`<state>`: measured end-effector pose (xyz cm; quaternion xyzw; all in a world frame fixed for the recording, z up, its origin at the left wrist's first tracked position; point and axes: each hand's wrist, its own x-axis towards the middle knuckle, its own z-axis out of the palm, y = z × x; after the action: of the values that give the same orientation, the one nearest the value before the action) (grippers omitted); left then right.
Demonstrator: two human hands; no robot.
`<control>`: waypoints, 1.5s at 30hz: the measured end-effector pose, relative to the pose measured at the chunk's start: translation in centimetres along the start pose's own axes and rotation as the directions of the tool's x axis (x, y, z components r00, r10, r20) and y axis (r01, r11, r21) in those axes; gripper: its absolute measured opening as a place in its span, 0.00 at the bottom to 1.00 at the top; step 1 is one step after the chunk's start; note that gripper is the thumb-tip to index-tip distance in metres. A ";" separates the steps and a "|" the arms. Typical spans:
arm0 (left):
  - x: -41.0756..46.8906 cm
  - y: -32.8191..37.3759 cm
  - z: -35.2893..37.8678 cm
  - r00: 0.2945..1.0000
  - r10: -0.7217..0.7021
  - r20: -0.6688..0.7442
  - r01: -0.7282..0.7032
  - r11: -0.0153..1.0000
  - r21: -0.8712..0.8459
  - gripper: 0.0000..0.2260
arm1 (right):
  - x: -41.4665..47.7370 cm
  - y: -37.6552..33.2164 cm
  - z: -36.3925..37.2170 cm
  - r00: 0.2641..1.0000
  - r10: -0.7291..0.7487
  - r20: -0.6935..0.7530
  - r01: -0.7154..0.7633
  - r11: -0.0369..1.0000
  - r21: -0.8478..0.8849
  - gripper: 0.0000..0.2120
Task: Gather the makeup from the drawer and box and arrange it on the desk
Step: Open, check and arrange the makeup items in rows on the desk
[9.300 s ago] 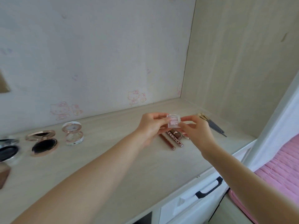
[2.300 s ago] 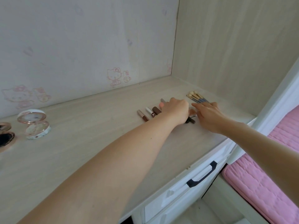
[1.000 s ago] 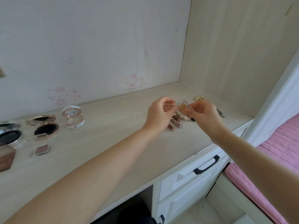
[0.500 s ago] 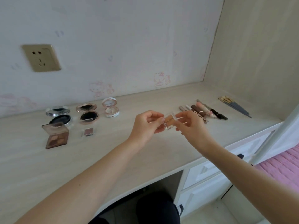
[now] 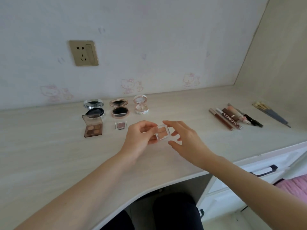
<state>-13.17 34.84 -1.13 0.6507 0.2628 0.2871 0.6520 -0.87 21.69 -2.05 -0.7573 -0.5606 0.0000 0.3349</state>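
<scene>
Both forearms reach in over the near middle of the bench (image 5: 49, 155). The left hand (image 5: 139, 136) pinches a small clear two-pan eyeshadow case (image 5: 163, 133) between thumb and curled fingers, holding it tilted over the bench. The right hand (image 5: 187, 140) hovers just right of the case, fingers spread, its grip released, its index tip by the case's far edge.
</scene>
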 end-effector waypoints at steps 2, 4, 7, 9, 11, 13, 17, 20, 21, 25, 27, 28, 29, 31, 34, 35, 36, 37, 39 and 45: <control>-0.2 -0.1 -1.0 1.000 -0.008 -0.005 0.008 1.000 -0.005 0.03 | 0.4 -0.7 0.7 1.000 -0.025 0.001 0.025 1.000 -0.007 0.29; -0.3 -0.2 -1.9 1.000 -0.018 -0.011 0.018 1.000 -0.014 0.02 | 0.8 -1.4 1.2 0.999 -0.052 -0.009 0.052 0.999 -0.013 0.26; -0.6 -0.3 -3.1 0.998 -0.045 -0.032 0.044 0.998 -0.043 0.03 | 1.3 -2.3 1.8 0.997 -0.073 -0.001 0.073 0.997 -0.031 0.23; -0.8 -0.4 -3.8 0.997 -0.071 -0.032 0.067 0.992 -0.109 0.05 | 1.5 -2.8 2.2 0.997 -0.073 0.010 0.073 0.997 -0.028 0.23; -1.0 -0.5 -4.3 0.995 -0.104 0.003 0.103 0.974 -0.201 0.07 | 1.7 -3.2 2.5 0.998 -0.066 0.008 0.066 0.998 -0.007 0.22; -1.2 -0.6 -4.6 0.993 -0.114 0.031 0.118 0.959 -0.257 0.09 | 1.9 -3.4 2.9 0.998 -0.066 0.000 0.066 0.998 -0.008 0.21; -1.5 -0.8 -4.9 0.989 -0.128 0.076 0.148 0.921 -0.360 0.09 | 2.1 -3.9 3.3 0.997 -0.076 0.001 0.076 0.996 -0.043 0.20; -1.6 -0.7 -5.0 0.974 -0.161 0.160 0.217 0.865 -0.452 0.09 | 2.1 -4.3 3.4 0.997 -0.077 -0.015 0.076 0.996 -0.039 0.19; -1.6 -0.7 -5.1 0.969 -0.168 0.183 0.237 0.846 -0.478 0.10 | 2.1 -4.4 3.4 0.997 -0.080 -0.017 0.079 0.996 -0.040 0.19; -1.5 -1.0 -5.4 0.961 -0.167 0.219 0.261 0.804 -0.534 0.13 | 2.3 -5.2 3.3 0.993 -0.119 -0.015 0.118 0.991 -0.056 0.21; -1.4 -1.1 -5.6 0.964 -0.159 0.213 0.250 0.817 -0.520 0.15 | 2.4 -5.6 3.3 0.991 -0.130 -0.022 0.129 0.990 -0.061 0.20; -1.4 -1.2 -5.6 0.965 -0.158 0.212 0.247 0.822 -0.513 0.15 | 2.4 -5.8 3.2 0.991 -0.134 -0.027 0.132 0.989 -0.069 0.20; -1.4 -1.2 -5.7 0.964 -0.158 0.213 0.248 0.823 -0.511 0.15 | 2.4 -5.9 3.2 0.990 -0.139 -0.032 0.136 0.987 -0.083 0.20; -1.4 -1.3 -5.7 0.962 -0.166 0.217 0.257 0.819 -0.513 0.15 | 2.5 -6.0 3.1 0.988 -0.146 -0.040 0.141 0.984 -0.111 0.19; -1.4 -1.4 -5.9 0.961 -0.176 0.215 0.265 0.815 -0.515 0.15 | 2.5 -6.0 3.0 0.987 -0.157 -0.039 0.153 0.983 -0.098 0.19; -1.4 -1.4 -5.9 0.961 -0.175 0.215 0.264 0.815 -0.516 0.15 | 2.5 -5.9 2.9 0.986 -0.164 -0.034 0.160 0.983 -0.091 0.19; -1.3 -1.4 -6.0 0.961 -0.172 0.217 0.262 0.814 -0.518 0.15 | 2.5 -5.8 2.8 0.985 -0.171 -0.030 0.168 0.982 -0.086 0.19; -1.3 -1.4 -6.0 0.961 -0.168 0.218 0.260 0.814 -0.519 0.15 | 2.5 -5.8 2.8 0.984 -0.177 -0.026 0.175 0.981 -0.084 0.19; -1.3 -1.4 -6.0 0.961 -0.162 0.223 0.259 0.811 -0.524 0.14 | 2.5 -5.7 2.7 0.982 -0.187 -0.025 0.185 0.980 -0.078 0.20; -1.3 -1.5 -6.1 0.963 -0.153 0.222 0.250 0.815 -0.522 0.13 | 2.6 -5.5 2.0 0.972 -0.234 -0.038 0.234 0.972 -0.007 0.15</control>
<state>-18.38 38.19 -2.80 0.4282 0.1814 0.2228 0.8568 -5.32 25.71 0.17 -0.6864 -0.6392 -0.0547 0.3425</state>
